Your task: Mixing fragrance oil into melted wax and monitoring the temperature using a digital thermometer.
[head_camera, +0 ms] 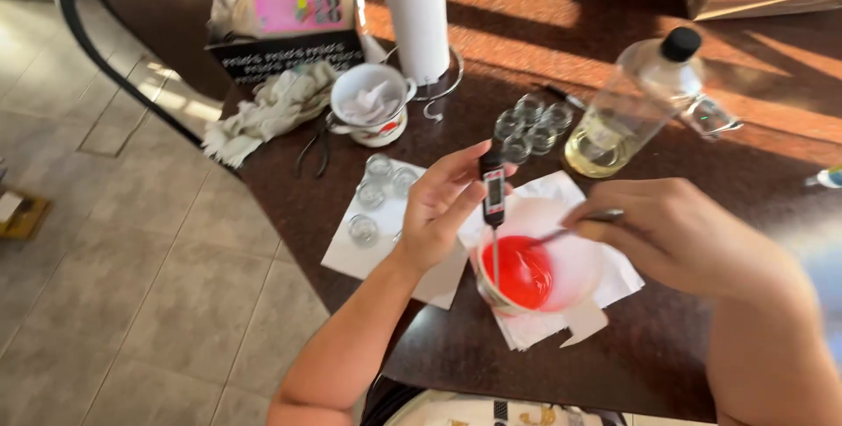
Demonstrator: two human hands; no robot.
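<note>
My left hand (441,208) pinches a black digital probe thermometer (493,193) upright, its metal stem dipping into red liquid (524,272) inside a white cup (574,255). My right hand (675,235) grips a metal spoon (574,226) whose tip reaches into the same cup. The cup rests on a white paper towel (614,281) on the dark brown table (667,356).
Small clear glass jars (377,193) sit on another paper towel to the left, more jars (531,121) behind. A tilted bottle of pale oil (633,106), a paper towel roll (417,9), a white pot (373,101), a rag (272,110) and a box (289,53) stand farther back. Tiled floor lies left.
</note>
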